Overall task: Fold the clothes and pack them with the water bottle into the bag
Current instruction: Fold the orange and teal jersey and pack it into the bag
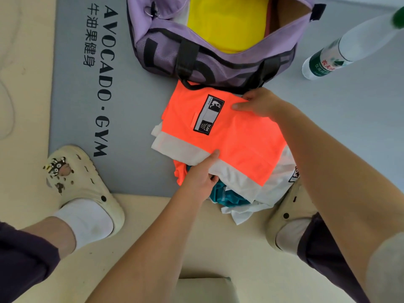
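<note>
A folded orange garment [240, 136] with a white hem band and a black patch lies on the grey mat, just in front of the bag. My left hand [202, 171] grips its near white edge, thumb on top and fingers tucked beneath. My right hand [258, 102] pinches its far right corner. Under it lie a teal garment [225, 199] and white cloth [273, 189], loosely piled. The purple duffel bag [196, 49] stands unzipped at the top, with a yellow garment [227, 20] inside. A clear water bottle [341, 49] with a green label stands at the upper right.
The grey mat [135, 106] carries the print AVOCADO GYM along its left part. My two feet in cream clogs [87, 189] stand at the mat's near edge, the right one partly under the clothes. Pale floor [24, 84] lies to the left.
</note>
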`<state>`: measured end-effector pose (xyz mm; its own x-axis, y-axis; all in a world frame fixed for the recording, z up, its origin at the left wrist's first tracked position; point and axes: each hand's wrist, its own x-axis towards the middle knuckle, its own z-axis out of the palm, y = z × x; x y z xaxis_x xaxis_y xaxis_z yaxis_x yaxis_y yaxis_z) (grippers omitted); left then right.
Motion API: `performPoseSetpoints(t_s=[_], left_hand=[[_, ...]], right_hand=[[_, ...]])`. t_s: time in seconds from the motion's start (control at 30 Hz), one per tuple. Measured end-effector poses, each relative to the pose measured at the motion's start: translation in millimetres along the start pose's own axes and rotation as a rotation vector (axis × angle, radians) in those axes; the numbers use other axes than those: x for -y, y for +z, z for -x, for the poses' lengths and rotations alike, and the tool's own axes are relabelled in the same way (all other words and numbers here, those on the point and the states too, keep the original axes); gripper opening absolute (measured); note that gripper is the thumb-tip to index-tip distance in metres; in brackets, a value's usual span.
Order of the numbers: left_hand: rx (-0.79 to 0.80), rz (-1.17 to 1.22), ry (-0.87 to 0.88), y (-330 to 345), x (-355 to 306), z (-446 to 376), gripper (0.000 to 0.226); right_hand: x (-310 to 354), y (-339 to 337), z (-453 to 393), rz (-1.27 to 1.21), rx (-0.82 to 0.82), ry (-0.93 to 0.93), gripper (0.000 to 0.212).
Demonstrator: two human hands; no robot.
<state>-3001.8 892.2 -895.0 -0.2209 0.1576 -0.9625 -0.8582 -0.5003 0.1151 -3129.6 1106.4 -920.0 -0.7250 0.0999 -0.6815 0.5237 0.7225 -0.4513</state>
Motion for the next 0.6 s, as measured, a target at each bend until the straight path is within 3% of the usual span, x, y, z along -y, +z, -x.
performPoseSetpoints(t_s=[0.17,0.3,0.5,0.6], left_hand=[[0.088,-0.016,0.185,-16.7,-2.5,7.4,0.072],[0.201,-0.045,0.258,-18.7,-14.3,21.5,0.050],[0.309,0.017,0.188,-20.8,-13.6,34.6,0.061],[0.291,0.009,0.202,-14.7,-9.5,38.5,0.034]], right_hand=[[4.4,-23.3,32.4,-0.344,0.113,-0.002,0.029],[2.5,-31.1,66.9,-0.613,0.243,-0.001,0.051],[2.3,-24.1,108.7,-0.712,0.181,0.049,0.037],[-2.7,-23.0,127.8,-0.748,0.113,0.121,0.043]])
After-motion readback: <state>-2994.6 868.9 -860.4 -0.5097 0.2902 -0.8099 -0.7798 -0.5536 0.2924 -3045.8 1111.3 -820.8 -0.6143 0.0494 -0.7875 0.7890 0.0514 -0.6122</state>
